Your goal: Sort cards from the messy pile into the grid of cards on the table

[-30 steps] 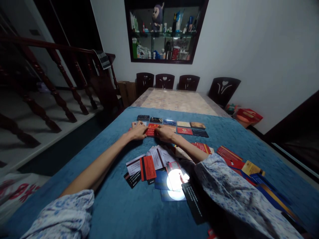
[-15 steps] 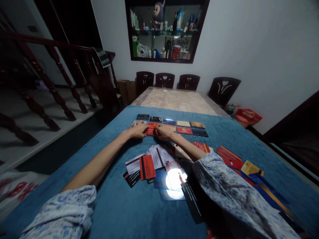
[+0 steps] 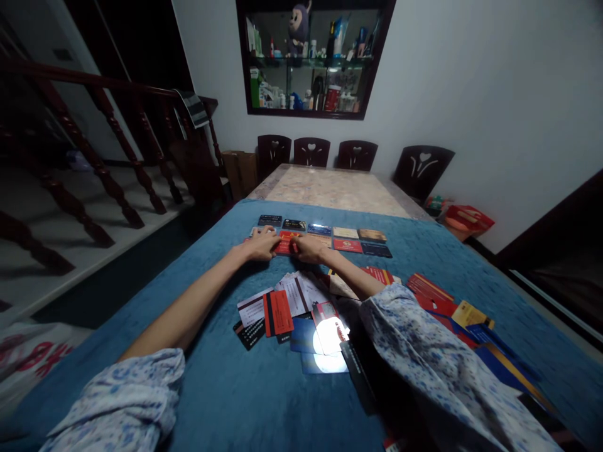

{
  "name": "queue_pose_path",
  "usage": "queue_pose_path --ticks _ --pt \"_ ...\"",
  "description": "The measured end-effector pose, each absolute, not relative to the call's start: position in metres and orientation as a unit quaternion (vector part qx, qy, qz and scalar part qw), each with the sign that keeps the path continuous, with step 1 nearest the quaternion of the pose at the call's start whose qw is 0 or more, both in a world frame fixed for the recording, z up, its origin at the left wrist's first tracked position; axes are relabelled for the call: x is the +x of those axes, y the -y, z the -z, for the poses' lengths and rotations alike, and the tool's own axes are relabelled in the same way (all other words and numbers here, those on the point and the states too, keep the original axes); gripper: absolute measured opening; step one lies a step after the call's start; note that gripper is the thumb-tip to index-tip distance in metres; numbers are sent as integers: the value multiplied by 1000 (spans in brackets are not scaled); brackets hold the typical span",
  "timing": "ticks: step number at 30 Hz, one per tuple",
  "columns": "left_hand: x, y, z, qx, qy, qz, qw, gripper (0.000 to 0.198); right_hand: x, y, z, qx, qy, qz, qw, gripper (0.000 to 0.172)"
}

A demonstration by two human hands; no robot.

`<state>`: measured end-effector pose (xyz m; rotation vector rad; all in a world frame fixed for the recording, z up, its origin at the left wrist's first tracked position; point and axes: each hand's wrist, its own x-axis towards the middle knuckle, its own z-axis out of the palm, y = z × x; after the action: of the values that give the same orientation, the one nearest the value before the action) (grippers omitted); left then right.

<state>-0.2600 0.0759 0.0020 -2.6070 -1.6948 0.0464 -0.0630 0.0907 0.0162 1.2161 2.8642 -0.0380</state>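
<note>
A red card (image 3: pixel 285 243) lies on the blue cloth between my two hands, in the nearer of two rows of cards. My left hand (image 3: pixel 262 244) rests with its fingers apart over a pale card at the row's left end, its thumb by the red card's left edge. With curled fingers, my right hand (image 3: pixel 308 248) grips the red card's right edge and partly covers an orange-tan card. Behind are a black card (image 3: pixel 270 220), a dark card (image 3: pixel 294 224) and a blue card (image 3: pixel 320 230). To the right lie a red-and-white card (image 3: pixel 347 245) and a navy card (image 3: pixel 376 250).
Nearer me, loose cards overlap, among them an orange card (image 3: pixel 278 312) and a blue card (image 3: pixel 325 363) under a bright light spot. More cards, including a gold card (image 3: pixel 473 315), spread beyond my right sleeve. Chairs (image 3: pixel 311 152) stand behind the table (image 3: pixel 339 188).
Both hands stay in nearly the same place at the red card. The view and my right forearm have shifted very slightly.
</note>
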Motion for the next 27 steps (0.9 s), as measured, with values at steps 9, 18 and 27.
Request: queue_pose_path --ticks 9,18,27 --pt "-264 -65 0 -860 506 31 49 46 -60 -86 -15 388 -922 -4 5 29" --pt "-270 -38 2 -864 491 100 51 41 -52 -80 -13 385 -922 -1 -50 31" --pt "-255 -2 9 -878 456 143 29 31 -30 -76 1 279 -952 18 -124 26"
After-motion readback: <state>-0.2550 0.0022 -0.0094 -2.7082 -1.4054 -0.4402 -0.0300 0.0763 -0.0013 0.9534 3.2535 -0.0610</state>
